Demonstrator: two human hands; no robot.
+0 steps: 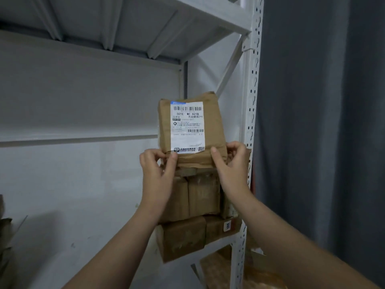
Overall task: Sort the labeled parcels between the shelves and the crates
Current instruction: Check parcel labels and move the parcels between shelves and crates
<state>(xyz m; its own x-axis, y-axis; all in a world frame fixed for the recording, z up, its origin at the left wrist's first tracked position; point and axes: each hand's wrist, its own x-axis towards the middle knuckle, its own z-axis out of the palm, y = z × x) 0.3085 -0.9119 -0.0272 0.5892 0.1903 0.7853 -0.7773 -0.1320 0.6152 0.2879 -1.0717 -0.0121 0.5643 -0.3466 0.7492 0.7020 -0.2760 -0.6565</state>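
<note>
A brown paper parcel (pixel 214 122) with a white shipping label (pixel 186 126) stands upright on top of a stack of brown parcels (pixel 200 195) at the right end of a white metal shelf (pixel 218 244). My left hand (pixel 158 176) pinches the parcel's lower left corner. My right hand (pixel 233 165) grips its lower right corner, thumb on the front. The label faces me. More parcels (pixel 183 236) lie at the bottom of the stack, one with a small sticker (pixel 228 226).
The rack's perforated white upright (pixel 253 113) runs just right of the stack. A shelf board (pixel 125 21) hangs overhead. A grey curtain (pixel 323 122) fills the right side. Brown items (pixel 4 236) show at the left edge, and more brown packaging (pixel 260 274) lies below the shelf.
</note>
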